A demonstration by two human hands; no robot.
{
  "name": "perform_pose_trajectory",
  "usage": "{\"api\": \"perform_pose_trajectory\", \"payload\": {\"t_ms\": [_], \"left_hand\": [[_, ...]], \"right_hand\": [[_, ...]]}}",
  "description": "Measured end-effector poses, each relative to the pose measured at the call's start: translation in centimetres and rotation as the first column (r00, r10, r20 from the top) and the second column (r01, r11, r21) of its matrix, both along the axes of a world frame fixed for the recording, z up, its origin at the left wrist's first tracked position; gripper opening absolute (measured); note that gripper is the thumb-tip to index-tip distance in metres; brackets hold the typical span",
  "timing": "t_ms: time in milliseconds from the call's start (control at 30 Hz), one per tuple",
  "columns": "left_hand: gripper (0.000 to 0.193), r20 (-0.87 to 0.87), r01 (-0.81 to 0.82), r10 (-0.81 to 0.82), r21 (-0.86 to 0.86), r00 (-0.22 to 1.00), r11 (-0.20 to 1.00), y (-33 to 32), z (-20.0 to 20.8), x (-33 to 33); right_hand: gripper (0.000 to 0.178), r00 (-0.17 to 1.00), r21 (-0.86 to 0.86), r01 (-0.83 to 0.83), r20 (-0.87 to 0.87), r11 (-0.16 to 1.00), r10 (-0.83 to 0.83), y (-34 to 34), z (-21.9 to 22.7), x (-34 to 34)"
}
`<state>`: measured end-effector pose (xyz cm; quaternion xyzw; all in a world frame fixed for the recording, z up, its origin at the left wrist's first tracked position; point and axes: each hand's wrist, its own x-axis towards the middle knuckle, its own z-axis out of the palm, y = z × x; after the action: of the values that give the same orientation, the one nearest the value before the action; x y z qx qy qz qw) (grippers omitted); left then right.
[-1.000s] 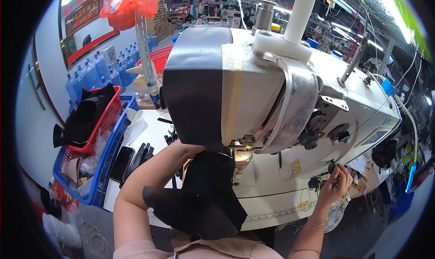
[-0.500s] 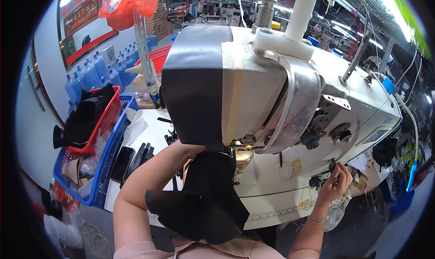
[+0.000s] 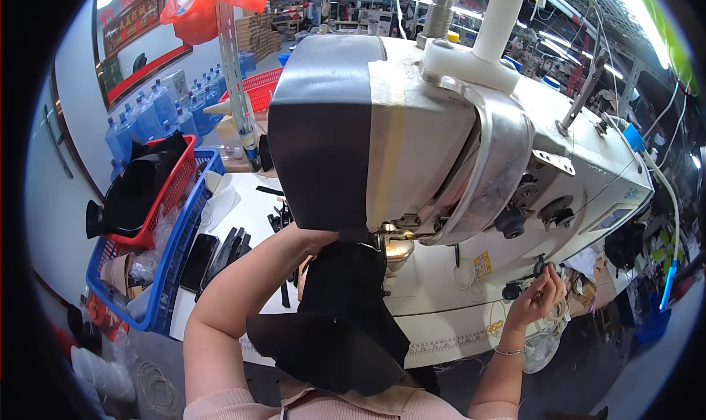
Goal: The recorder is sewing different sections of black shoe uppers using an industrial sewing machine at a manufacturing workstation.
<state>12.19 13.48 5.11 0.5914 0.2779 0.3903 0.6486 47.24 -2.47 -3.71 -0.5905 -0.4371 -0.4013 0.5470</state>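
In front of me stands a large white and dark grey sewing machine (image 3: 323, 133). A black piece of material (image 3: 323, 350), leather-like, hangs from beneath its head over the near table edge toward my lap. My left hand (image 3: 318, 239) reaches in under the machine head beside the black material; its fingers are hidden behind the machine. My right hand (image 3: 538, 299) is at the machine's right side, fingers curled and closed around a small black knob (image 3: 540, 264). A lit, shiny metal part (image 3: 397, 250) shows next to the material under the head.
Left of the machine, a phone (image 3: 198, 262) and dark strips (image 3: 228, 252) lie on the white table (image 3: 441, 330). A red basket (image 3: 165, 207) with black pieces sits on a blue basket (image 3: 168, 276). Blue water bottles (image 3: 162, 105) stand behind. A metal post (image 3: 234, 74) rises behind the table.
The machine sits slightly farther right and higher in view, as the view has shifted a little. My right hand stays at the knob, its fingers slightly shifted. The black material keeps nearly the same place.
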Motion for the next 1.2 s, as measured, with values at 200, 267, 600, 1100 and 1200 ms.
{"api": "perform_pose_trajectory", "payload": {"t_ms": [200,267,600,1100,1200], "left_hand": [[0.039,0.02,-0.012,0.012,0.001,1.0,1.0,-0.4,-0.5,-0.1],[0.039,0.023,-0.013,0.013,0.0,1.0,1.0,-0.9,-1.1,-0.2],[0.037,0.058,-0.022,0.022,0.006,0.998,1.0,-1.4,-1.7,-0.4],[0.049,-0.256,0.043,-0.054,-0.05,0.965,0.998,-1.2,-0.3,-0.9],[0.059,-0.263,0.005,-0.022,-0.065,0.964,0.998,-1.3,0.1,-0.6]], "right_hand": [[0.02,1.0,-0.01,0.018,-0.013,1.0,-0.018,-0.1,0.0,0.0],[0.02,1.0,-0.001,-0.001,-0.029,1.0,0.001,0.0,-0.1,-0.2],[0.02,1.0,-0.015,0.017,-0.005,1.0,-0.017,0.0,-0.2,0.1],[0.022,0.998,-0.018,-0.014,-0.06,1.0,0.013,-0.1,-0.3,-0.1],[0.022,1.0,-0.021,0.01,-0.008,1.0,-0.01,-0.1,-0.2,0.0]]}}
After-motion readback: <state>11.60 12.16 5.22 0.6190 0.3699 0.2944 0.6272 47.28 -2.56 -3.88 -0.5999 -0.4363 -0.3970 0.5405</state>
